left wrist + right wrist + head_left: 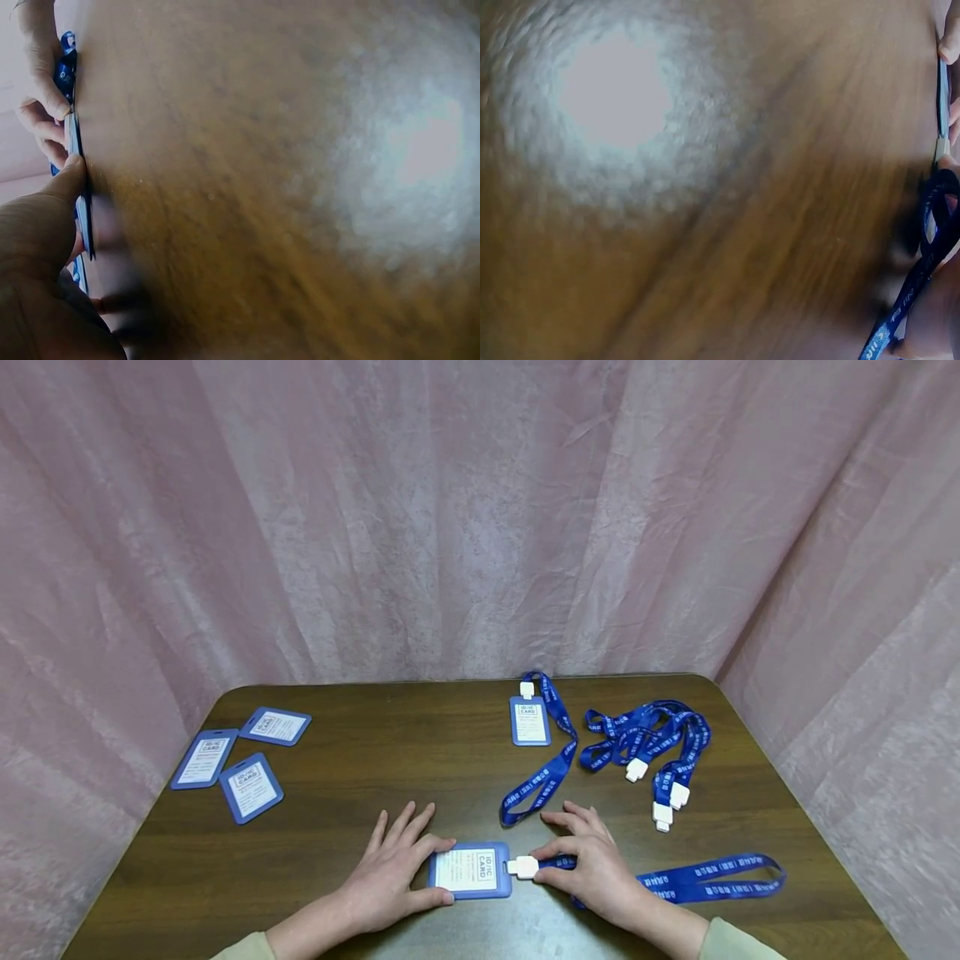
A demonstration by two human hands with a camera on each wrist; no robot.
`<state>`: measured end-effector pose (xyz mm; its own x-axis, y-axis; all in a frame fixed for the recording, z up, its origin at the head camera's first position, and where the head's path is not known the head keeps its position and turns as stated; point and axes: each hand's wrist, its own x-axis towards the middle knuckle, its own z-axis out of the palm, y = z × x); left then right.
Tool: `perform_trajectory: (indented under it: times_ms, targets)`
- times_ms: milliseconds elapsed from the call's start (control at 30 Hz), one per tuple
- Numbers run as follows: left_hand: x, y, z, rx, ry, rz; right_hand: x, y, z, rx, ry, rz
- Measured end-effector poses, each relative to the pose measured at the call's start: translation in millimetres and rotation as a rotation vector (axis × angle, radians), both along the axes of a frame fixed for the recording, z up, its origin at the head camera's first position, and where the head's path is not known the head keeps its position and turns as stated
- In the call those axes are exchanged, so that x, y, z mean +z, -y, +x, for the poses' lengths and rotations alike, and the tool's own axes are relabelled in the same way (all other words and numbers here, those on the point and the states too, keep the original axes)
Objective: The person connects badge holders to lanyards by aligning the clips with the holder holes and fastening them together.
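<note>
A blue card holder [470,870] with a white card lies sideways on the table before me. My left hand [393,868] holds it by its two long edges between thumb and index finger, the other fingers spread. My right hand [588,864] pinches the white clip [523,867] of a blue lanyard [712,878] between thumb and index finger. The clip's tip meets the slotted end of the holder; whether it is hooked in, I cannot tell. The lanyard runs under the right hand and loops out to the right. Both wrist views show the holder [80,187] edge-on.
Three loose card holders [252,787] lie at the left. Behind my hands a card holder [530,722] sits with its lanyard [551,768] attached. A pile of blue lanyards [648,731] with white clips is at the back right. Pink curtains [480,527] surround the wooden table [375,735].
</note>
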<state>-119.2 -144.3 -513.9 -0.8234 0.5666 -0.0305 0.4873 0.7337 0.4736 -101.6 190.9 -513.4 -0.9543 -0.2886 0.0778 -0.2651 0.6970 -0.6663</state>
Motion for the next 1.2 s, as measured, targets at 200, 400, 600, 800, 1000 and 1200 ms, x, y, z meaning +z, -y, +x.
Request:
perform_trajectory:
  times_ms: [200, 400, 600, 800, 1000, 1200]
  targets:
    - [1.0, -2, -0.1, 0.000, 0.007, 0.004, -3.5, 10, 2.1, 0.072, -0.038, -0.025]
    - [1.2, -5, -0.6, -0.009, 0.014, 0.020, -2.3, 13, 5.3, 0.097, -0.071, -0.039]
    - [1.5, -4, -1.6, -0.005, 0.015, 0.013, 1.1, 8, 4.2, 0.088, -0.049, -0.034]
    - [1.4, -3, -1.4, -0.001, 0.025, 0.006, 0.7, 9, 3.2, 0.049, -0.006, 0.002]
    - [0.9, -2, -1.0, -0.002, 0.012, 0.005, 0.7, 11, 2.8, 0.033, -0.019, -0.020]
    - [-0.3, -1, -0.4, 0.000, 0.010, 0.000, 7.6, 4, 0.7, 0.021, 0.011, -0.018]
